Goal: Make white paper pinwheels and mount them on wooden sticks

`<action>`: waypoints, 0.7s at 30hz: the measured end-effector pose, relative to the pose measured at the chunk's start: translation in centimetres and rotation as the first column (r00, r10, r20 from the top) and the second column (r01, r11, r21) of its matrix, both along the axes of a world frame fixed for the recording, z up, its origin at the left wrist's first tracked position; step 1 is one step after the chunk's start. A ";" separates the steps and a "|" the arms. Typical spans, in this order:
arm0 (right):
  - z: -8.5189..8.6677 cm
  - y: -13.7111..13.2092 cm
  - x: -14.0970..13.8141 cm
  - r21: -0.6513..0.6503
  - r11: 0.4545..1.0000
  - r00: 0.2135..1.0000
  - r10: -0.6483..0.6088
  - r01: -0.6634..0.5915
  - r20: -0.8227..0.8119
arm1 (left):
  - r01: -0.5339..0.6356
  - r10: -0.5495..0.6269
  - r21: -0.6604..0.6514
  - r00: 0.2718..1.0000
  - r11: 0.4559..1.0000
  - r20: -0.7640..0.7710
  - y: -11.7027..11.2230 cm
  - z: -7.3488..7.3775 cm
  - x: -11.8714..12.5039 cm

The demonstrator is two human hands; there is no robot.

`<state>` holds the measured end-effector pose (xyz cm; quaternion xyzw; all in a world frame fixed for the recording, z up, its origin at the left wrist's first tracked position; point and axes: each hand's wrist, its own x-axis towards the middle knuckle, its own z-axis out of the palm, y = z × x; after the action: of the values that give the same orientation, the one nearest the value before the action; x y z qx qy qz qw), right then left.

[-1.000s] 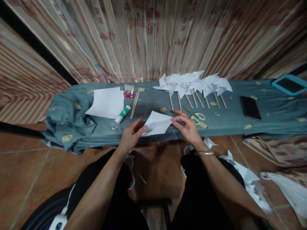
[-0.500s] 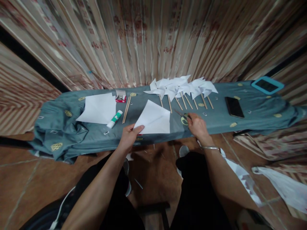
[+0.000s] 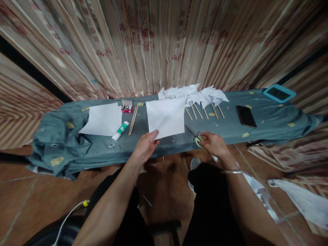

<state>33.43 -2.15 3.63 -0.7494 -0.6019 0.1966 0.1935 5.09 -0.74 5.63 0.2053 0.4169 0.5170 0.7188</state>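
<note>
My left hand pinches the lower left corner of a white sheet of paper, thumb on top. Faint creases run across the sheet. To the right, my right hand is closed on the handles of a pair of scissors, whose blades point up and left toward the paper's edge, apart from it. Behind the sheet lies a row of white paper pinwheels on wooden sticks; the sheet covers some of them.
More white paper lies at the left, beside a green and white glue stick, wooden sticks and a small red box of metal pieces. A black phone and a blue-framed device are at the right. Paper scraps lie on the floor.
The sheet in my left hand has turned and moved up, now covering some pinwheel sticks. My right hand has taken the scissors more fully and shifted slightly toward me.
</note>
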 end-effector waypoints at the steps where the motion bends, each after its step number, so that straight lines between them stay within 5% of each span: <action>1: 0.1 -0.2 0.1 -0.009 0.999 0.980 -0.039 0.038 -0.194 | 0.008 -0.008 0.008 1.000 1.000 0.020 0.1 0.0 0.2; 5: 0.8 -0.6 -1.0 -0.056 0.997 0.572 -0.076 0.053 -0.817 | -0.064 0.062 0.040 0.997 0.997 0.052 0.9 0.4 0.5; 7: 1.1 -0.7 -2.6 -0.026 0.999 0.377 -0.039 0.039 -0.925 | -0.103 0.101 0.069 0.995 0.992 0.021 1.4 0.5 0.6; 9: 1.2 -0.9 -4.5 -0.021 1.000 0.269 -0.022 0.008 -0.963 | -0.138 0.144 0.135 0.989 0.981 -0.037 1.8 0.3 0.8; 13: 1.2 -0.9 -8.2 0.056 0.997 0.228 0.043 0.049 -0.973 | -0.196 0.318 0.345 0.884 0.918 -0.343 2.1 -0.4 1.6; 18: 1.8 -0.4 -11.0 0.143 0.977 0.308 0.088 0.160 -0.947 | 0.077 0.411 0.528 0.536 0.846 -0.737 1.3 -0.5 2.5; 21: 2.2 0.2 -11.4 0.136 0.964 0.286 0.067 0.229 -0.956 | 0.133 0.383 0.526 0.542 0.840 -0.748 1.0 -0.6 3.3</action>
<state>21.99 -1.97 5.87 -0.4833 -0.3478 0.5173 0.6147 8.40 0.24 5.00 0.5805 0.5623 0.5020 0.3081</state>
